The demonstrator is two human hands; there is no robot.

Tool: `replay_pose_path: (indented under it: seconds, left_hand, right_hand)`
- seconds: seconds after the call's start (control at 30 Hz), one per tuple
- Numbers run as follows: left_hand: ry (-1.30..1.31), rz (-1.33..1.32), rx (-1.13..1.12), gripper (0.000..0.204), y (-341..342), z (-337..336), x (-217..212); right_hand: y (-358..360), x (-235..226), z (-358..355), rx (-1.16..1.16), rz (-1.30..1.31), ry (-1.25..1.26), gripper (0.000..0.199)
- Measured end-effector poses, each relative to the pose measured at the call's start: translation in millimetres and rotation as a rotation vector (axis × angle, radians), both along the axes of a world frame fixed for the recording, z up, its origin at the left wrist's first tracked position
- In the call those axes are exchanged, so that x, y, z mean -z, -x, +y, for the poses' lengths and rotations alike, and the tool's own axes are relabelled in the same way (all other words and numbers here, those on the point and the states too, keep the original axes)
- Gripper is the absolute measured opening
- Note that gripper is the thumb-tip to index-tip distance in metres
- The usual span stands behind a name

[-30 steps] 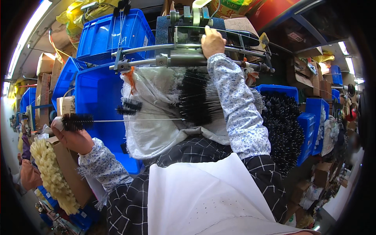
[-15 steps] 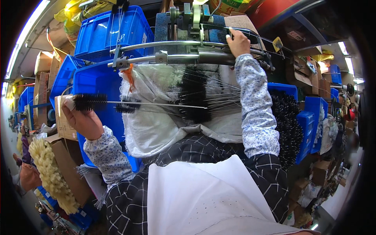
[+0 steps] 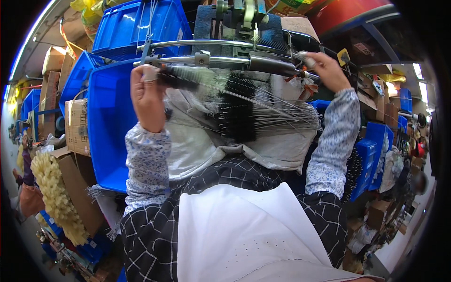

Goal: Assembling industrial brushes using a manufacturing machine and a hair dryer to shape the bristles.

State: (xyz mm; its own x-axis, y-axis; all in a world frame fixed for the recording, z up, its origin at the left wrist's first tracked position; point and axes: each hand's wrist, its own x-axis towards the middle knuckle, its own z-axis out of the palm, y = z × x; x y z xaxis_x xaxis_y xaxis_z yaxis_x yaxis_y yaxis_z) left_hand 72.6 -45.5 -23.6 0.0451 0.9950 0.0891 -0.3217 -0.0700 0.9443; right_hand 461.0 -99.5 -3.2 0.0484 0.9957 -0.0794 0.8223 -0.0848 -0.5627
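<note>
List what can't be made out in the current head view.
- Head view: right hand, exact fingertip contact; blurred against the metal parts.
- Head view: far wire end of the black brush at the left hand; lost among the loose wires.
- Head view: top of the machine; cut off by the upper edge.
- Head view: most of the right-hand bristle pile; hidden behind the right sleeve.
</note>
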Motion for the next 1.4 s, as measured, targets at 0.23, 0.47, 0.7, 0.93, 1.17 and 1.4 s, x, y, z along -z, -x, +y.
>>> replay_pose_path:
  seconds: [0.23,0.47,0.7,0.93,1.17,1.4]
  left_hand:
    - [0.072,-0.141,0.311,0.014,-67,-33,14]
    - [-0.106,0.828,-0.209,0.034,61,-14,62]
    - [0.241,0.884,0.022,0.022,127,-30,116]
    - [0.307,0.672,-0.118,0.022,123,-36,109]
    - [0.120,0.626,-0.118,0.020,121,-35,90]
    - [-0.190,0.733,-0.247,0.017,111,-35,39]
  right_hand:
    - [157,7,-12,-0.203,0.245,0.010,0.028]
    - [65,65,52,0.270,-0.554,-0.475,0.024]
    - [64,71,75,0.327,-0.603,-0.309,0.024]
    - [66,68,72,0.267,-0.616,-0.414,0.022]
    - [66,71,74,0.256,-0.760,-0.509,0.023]
    - [67,71,76,0.217,-0.752,-0.486,0.025]
